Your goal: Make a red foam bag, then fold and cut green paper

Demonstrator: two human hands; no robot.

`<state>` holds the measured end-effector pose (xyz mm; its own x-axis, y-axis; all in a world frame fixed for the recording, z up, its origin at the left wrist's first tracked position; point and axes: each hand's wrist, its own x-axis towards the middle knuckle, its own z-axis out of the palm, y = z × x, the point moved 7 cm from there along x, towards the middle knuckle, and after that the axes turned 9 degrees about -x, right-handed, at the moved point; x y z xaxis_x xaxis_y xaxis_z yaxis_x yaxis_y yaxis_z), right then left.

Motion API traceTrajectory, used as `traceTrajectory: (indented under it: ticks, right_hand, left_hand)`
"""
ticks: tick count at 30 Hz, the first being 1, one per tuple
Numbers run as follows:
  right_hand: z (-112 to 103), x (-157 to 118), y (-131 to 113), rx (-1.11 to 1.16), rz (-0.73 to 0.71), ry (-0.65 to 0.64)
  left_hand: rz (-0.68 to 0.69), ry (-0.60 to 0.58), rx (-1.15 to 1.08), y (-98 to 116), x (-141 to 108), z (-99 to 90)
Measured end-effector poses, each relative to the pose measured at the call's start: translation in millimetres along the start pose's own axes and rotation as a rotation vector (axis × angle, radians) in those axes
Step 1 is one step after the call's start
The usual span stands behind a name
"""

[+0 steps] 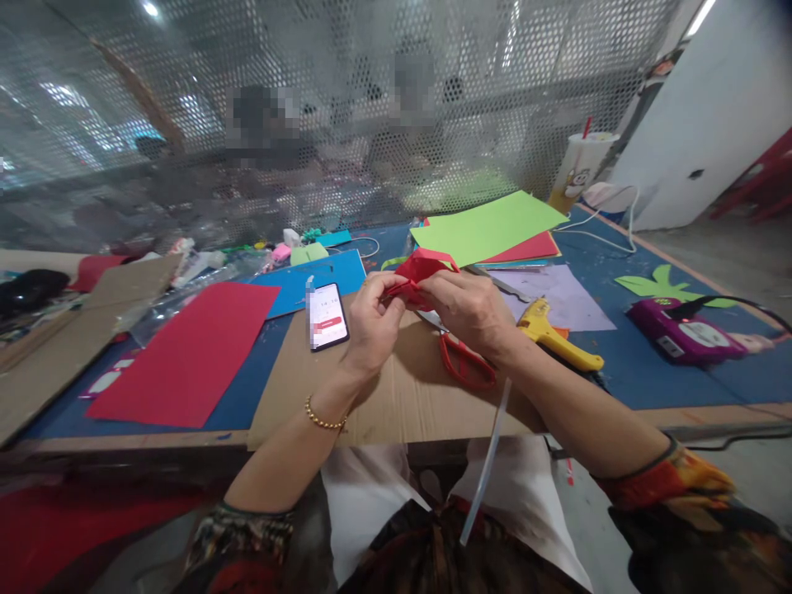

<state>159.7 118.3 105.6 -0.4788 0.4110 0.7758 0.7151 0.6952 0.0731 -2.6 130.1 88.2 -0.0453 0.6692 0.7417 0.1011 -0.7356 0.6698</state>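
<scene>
Both hands meet over the cardboard sheet [396,404] at the middle of the table. A folded red paper piece [426,266] is between them, with a strip of green showing at its left. My left hand [374,322] pinches its lower left edge, and my right hand [464,305] grips it from the right, partly covering it. Red-handled scissors [469,363] lie under my right hand and forearm. A yellow glue gun [550,334] rests just right of that hand. To the left of my left hand lies a phone [328,317] with its screen lit.
Red paper [191,355] and blue paper [327,276] lie left. Green sheets [495,227] are stacked behind the hands. At the right are green cutouts [662,286], a purple device [686,334] with a cable, and a cup with a straw [580,169]. A perforated screen stands behind.
</scene>
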Motion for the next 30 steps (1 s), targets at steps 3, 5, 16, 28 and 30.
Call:
traceTrajectory:
  ticks: [3,5,16,28,30]
  right_hand:
    - [0.4,2.1,-4.2,-0.031,-0.017,0.012]
    - [0.2,2.8,-5.1,-0.036,-0.012,0.046]
    - [-2.8,2.2,10.2,0.137,0.065,0.181]
    - [-1.4,-1.2,17.5,-0.156,0.091,0.204]
    - [-0.5,-1.0,15.2,-0.175,0.06,0.205]
  left_hand:
    - [-0.097,0.043,-0.102,-8.2,0.4,-1.4]
    - [-0.175,0.07,-0.18,-14.2,0.3,-2.1]
    - [-0.207,0.255,-0.32,-22.9,4.9,-12.3]
    - [-0.337,0.376,-0.502,-35.2,7.6,-18.7]
    - [-0.374,0.381,-0.512,-36.2,5.9,-18.0]
